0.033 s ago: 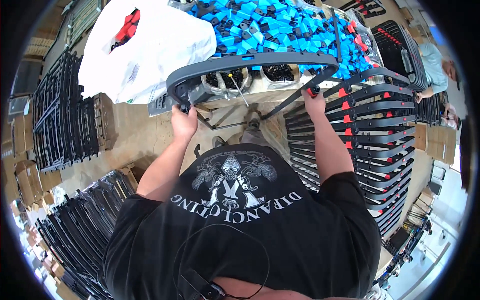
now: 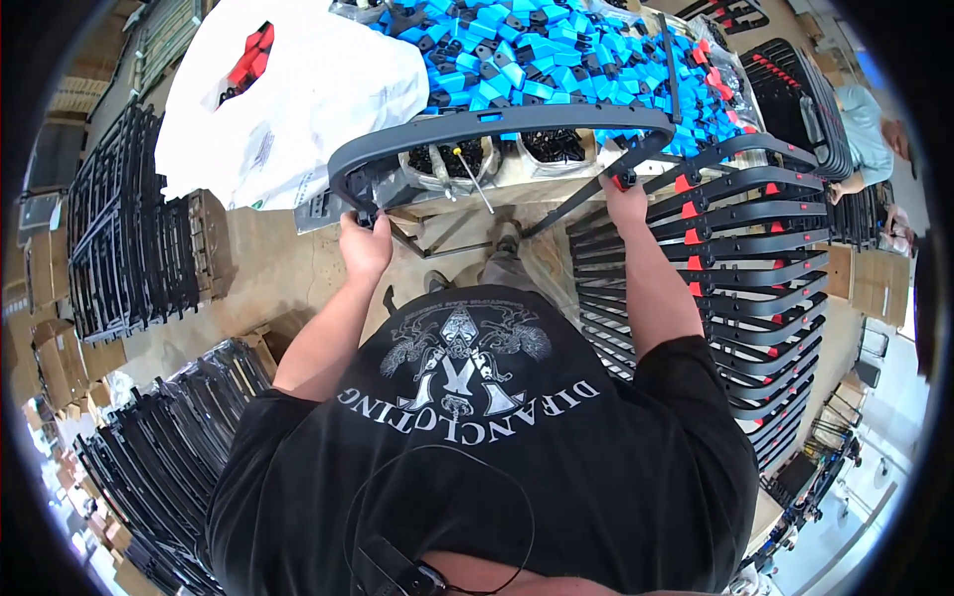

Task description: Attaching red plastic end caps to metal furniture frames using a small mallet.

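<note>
A black metal frame (image 2: 447,129) with rounded corners stands upright before me, its top bar running across the edge of the workbench. My left hand (image 2: 366,244) is closed on the frame's left side, beside a small black fitting (image 2: 367,216). On the right side, my right hand (image 2: 625,209) grips the frame just below a small red and black clip (image 2: 623,181). The fingers of both hands are partly hidden. Behind the top bar lie a heap of blue and black plastic parts (image 2: 517,60), two tubs of small black pieces (image 2: 553,146) and a yellow-tipped screwdriver (image 2: 473,179).
Close on my right is a stack of black frames with red clips (image 2: 755,238). A white sack (image 2: 298,109) with red parts inside sits at the bench's left. More black frames (image 2: 129,219) are stacked at far left and lower left (image 2: 169,447). Another person (image 2: 863,134) stands at far right.
</note>
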### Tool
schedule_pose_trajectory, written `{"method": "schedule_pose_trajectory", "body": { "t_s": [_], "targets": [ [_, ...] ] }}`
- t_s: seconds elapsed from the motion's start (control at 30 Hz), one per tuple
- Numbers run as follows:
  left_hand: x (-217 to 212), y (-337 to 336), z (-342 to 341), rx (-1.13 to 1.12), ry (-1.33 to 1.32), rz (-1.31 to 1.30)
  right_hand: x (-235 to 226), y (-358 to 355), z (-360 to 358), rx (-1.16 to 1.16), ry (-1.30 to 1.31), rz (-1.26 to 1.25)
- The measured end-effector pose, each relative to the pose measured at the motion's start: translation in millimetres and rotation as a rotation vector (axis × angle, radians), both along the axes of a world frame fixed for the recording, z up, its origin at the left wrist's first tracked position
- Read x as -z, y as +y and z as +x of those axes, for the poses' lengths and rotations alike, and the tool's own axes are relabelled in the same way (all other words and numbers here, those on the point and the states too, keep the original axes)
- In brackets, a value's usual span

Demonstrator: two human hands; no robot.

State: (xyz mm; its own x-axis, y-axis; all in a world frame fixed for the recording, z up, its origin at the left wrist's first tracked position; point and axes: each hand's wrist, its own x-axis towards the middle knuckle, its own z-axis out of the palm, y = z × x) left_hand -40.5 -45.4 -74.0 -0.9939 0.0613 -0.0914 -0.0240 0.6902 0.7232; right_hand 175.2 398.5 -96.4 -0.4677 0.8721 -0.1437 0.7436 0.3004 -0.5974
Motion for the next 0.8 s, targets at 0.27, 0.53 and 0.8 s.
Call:
{"method": "schedule_pose_trajectory", "body": {
  "t_s": [0.27,0.53,0.8],
  "targets": [
    [22.4,-4.7,-15.3,0.067,-0.349,-0.023,-5.8,33.1,-2.9,-0.085,-0.188,-0.026],
    [-16.1,4.7,-15.4,-0.008,-0.661,0.008,-8.9,42.2,15.4,-0.329,0.007,-0.422],
    [-13.4,-5.8,-18.4,-0.138,-0.993,0.658,-13.2,14.6,29.3,0.078,0.973,-1.477]
  ]
}}
